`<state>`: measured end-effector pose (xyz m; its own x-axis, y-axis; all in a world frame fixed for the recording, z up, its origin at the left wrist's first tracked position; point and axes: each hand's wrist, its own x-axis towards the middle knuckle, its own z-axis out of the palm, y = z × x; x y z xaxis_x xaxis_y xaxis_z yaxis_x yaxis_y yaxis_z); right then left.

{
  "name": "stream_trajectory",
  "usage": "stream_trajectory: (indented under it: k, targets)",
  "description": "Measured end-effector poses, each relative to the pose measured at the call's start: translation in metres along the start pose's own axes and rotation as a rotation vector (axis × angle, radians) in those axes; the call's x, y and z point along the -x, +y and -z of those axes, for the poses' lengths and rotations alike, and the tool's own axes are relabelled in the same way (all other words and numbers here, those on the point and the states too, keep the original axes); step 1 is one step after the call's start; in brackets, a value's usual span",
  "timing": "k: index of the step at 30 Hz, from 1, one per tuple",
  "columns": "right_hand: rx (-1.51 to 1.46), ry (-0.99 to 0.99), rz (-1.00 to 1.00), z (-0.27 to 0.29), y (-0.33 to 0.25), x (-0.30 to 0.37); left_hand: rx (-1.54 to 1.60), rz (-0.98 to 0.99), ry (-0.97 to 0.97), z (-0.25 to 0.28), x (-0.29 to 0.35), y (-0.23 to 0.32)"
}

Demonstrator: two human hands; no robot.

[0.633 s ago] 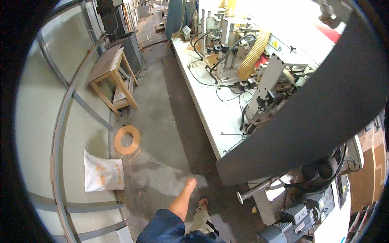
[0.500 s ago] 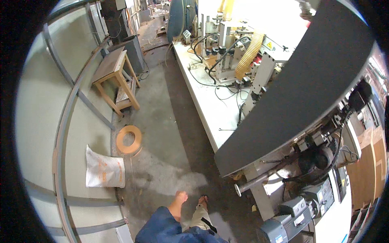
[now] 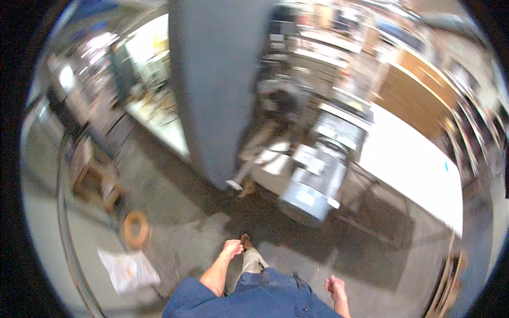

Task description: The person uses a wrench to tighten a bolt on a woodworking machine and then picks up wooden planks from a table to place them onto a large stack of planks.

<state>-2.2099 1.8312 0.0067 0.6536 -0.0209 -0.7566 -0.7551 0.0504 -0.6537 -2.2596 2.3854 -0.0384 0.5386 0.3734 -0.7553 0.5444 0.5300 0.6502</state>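
Note:
My left hand (image 3: 232, 248) hangs in front of my body with its fingers curled into a fist, and nothing shows in it. Lower right, my right hand (image 3: 334, 286) is also closed, with no object visible; the picture is smeared by motion. Both hands are apart from everything around them. Beyond them stands a machine with a tall dark grey panel (image 3: 220, 79). A grey-blue electric motor (image 3: 313, 196) juts out from its end, the machine part nearest my hands.
A white sack (image 3: 127, 270) and a tan ring-shaped roll (image 3: 136, 230) lie on the floor at left, near a small wooden stand (image 3: 95, 180). To the right stretches a white tabletop (image 3: 408, 164), with brown panels (image 3: 419, 93) behind it.
My view has swung to the right, so the machine's panel and motor now sit further left. My right hand has come into view. My left hand remains closed.

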Motion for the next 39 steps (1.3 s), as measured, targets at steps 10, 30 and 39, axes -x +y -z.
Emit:
stream_trajectory:
  k: [10, 30, 39]
  targets:
    - [-0.445, 0.217, 0.115, 0.088, 0.003, 0.06, -0.703, 0.302, -0.249, -0.182, 0.036, -0.06]
    - [-1.064, 0.681, 0.114, 0.417, 0.101, 0.157, -1.312, -0.38, -1.086, -0.867, 0.114, -0.138]
    - [-0.95, 0.795, -0.217, 0.61, 0.011, 0.092, -1.27, -1.428, -0.938, -1.258, 0.28, -0.158]
